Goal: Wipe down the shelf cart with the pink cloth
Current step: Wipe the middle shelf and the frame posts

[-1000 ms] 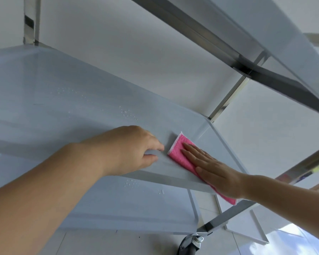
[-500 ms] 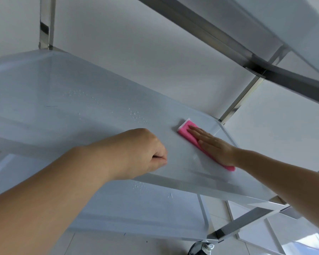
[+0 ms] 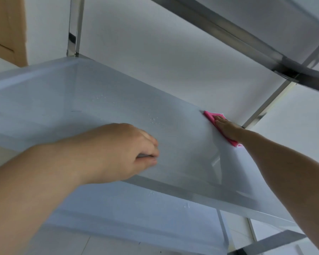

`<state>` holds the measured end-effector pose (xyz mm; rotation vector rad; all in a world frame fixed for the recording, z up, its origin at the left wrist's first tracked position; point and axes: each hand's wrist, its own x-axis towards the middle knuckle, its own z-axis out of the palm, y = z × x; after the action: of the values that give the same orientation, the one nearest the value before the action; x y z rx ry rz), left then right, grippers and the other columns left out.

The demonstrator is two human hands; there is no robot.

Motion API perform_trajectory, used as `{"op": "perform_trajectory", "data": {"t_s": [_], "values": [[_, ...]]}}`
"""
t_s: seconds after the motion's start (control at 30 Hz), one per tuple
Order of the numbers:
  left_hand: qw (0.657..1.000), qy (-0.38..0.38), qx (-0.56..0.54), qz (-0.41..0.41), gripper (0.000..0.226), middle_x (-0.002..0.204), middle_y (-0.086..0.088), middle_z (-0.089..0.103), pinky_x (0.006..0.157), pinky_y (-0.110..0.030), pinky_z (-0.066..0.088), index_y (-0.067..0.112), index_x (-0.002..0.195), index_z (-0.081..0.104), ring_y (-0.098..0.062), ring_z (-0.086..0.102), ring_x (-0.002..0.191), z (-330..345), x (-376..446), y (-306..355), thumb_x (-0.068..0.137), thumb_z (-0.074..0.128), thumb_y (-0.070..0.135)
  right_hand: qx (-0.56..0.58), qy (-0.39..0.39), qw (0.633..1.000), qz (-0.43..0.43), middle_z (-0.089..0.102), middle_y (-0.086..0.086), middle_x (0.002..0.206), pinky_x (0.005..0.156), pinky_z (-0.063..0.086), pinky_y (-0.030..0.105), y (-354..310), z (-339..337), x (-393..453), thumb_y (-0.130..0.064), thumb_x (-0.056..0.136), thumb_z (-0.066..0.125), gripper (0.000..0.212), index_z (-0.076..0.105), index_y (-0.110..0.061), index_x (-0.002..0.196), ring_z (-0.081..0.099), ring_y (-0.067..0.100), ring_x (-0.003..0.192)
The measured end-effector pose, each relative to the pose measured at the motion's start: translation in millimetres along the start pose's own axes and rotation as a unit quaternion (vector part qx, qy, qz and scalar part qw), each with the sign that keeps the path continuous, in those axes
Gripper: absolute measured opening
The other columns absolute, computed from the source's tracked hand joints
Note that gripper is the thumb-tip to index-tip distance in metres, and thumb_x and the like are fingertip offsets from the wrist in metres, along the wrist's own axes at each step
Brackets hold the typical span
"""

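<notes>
No legible text, labels, brands, numbers or signs anywhere in view.

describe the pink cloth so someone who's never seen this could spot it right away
Start at the steel shelf cart's middle shelf and follow it to the far right corner by the rear post. There the pink cloth lies flat under the right hand. It is the only bright colour on grey metal.
</notes>
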<state>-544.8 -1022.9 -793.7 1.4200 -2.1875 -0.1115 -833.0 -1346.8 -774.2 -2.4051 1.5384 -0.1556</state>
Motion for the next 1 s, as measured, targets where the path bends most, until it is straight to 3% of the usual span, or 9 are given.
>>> {"op": "perform_trajectory", "data": {"t_s": [0.13, 0.2, 0.27, 0.37, 0.5, 0.73, 0.9, 1.0], "values": [[0.999, 0.047, 0.012, -0.018, 0.051, 0.119, 0.019, 0.062, 0.092, -0.026, 0.047, 0.029, 0.1, 0.066, 0.011, 0.031, 0.121, -4, -19, -10, 0.081, 0.028, 0.058, -0.054, -0.006, 0.999, -0.001, 0.019, 0.004, 0.156, 0.118, 0.008, 0.032, -10, 3, 13, -0.028, 0.103, 0.024, 0.047, 0.021, -0.014, 0.148, 0.016, 0.018, 0.143], [0.998, 0.06, 0.001, -0.02, 0.053, 0.117, 0.018, 0.063, 0.09, -0.026, 0.049, 0.029, 0.099, 0.067, 0.008, 0.039, 0.117, -4, -21, -8, 0.081, 0.026, 0.057, -0.069, 0.003, 0.998, -0.004, 0.018, 0.007, 0.156, 0.117, 0.007, 0.03, -22, 7, 19, -0.021, 0.103, 0.022, 0.046, 0.02, -0.01, 0.148, 0.016, 0.02, 0.143], [0.998, 0.052, -0.001, -0.024, 0.054, 0.112, 0.015, 0.065, 0.085, -0.028, 0.051, 0.025, 0.095, 0.068, 0.0, 0.054, 0.106, -3, -20, -6, 0.082, 0.025, 0.056, -0.03, 0.013, 0.999, -0.008, 0.023, 0.007, 0.154, 0.117, 0.013, 0.034, -34, 12, 17, -0.019, 0.102, 0.024, 0.045, 0.025, -0.012, 0.147, 0.021, 0.02, 0.141], [0.999, 0.041, 0.004, -0.027, 0.053, 0.104, 0.009, 0.065, 0.081, -0.031, 0.051, 0.02, 0.089, 0.066, -0.004, 0.059, 0.097, -4, -18, -7, 0.083, 0.026, 0.054, 0.018, -0.001, 0.999, -0.04, 0.027, 0.003, 0.152, 0.117, 0.015, 0.033, -48, 17, 8, -0.021, 0.101, 0.03, 0.045, 0.029, -0.014, 0.146, 0.023, 0.018, 0.141], [0.999, 0.042, 0.02, -0.023, 0.05, 0.099, 0.004, 0.064, 0.078, -0.033, 0.051, 0.017, 0.087, 0.064, -0.011, 0.061, 0.093, -3, -17, -7, 0.083, 0.027, 0.052, -0.022, -0.021, 0.998, -0.061, 0.016, 0.004, 0.157, 0.113, 0.005, 0.02, -63, 22, -19, -0.018, 0.103, 0.024, 0.045, 0.02, -0.012, 0.148, 0.015, 0.015, 0.143], [0.999, 0.026, 0.012, -0.029, 0.05, 0.099, 0.002, 0.063, 0.079, -0.037, 0.05, 0.015, 0.086, 0.062, -0.014, 0.06, 0.092, -5, -17, -8, 0.083, 0.026, 0.049, -0.1, -0.044, 0.974, -0.2, 0.003, -0.002, 0.155, 0.108, -0.008, 0.008, -98, 36, -110, -0.015, 0.102, 0.027, 0.047, 0.01, -0.015, 0.146, 0.0, 0.003, 0.141], [0.998, 0.04, 0.031, -0.032, 0.046, 0.095, 0.003, 0.064, 0.076, -0.035, 0.049, 0.015, 0.087, 0.061, -0.014, 0.059, 0.089, -4, -17, -6, 0.084, 0.026, 0.045, -0.104, -0.036, 0.945, -0.309, 0.004, -0.019, 0.154, 0.115, 0.0, 0.017, -112, 54, -174, -0.028, 0.102, 0.025, 0.045, 0.01, -0.034, 0.144, -0.001, -0.006, 0.141], [0.995, 0.071, 0.052, -0.042, 0.03, 0.079, 0.003, 0.055, 0.067, -0.036, 0.047, 0.015, 0.08, 0.052, -0.019, 0.054, 0.076, -4, -17, -4, 0.088, 0.033, 0.037, -0.134, 0.008, 0.922, -0.364, 0.006, -0.019, 0.156, 0.115, 0.005, 0.019, -113, 68, -192, -0.029, 0.105, 0.023, 0.046, 0.01, -0.037, 0.148, 0.004, 0.002, 0.143]]}}
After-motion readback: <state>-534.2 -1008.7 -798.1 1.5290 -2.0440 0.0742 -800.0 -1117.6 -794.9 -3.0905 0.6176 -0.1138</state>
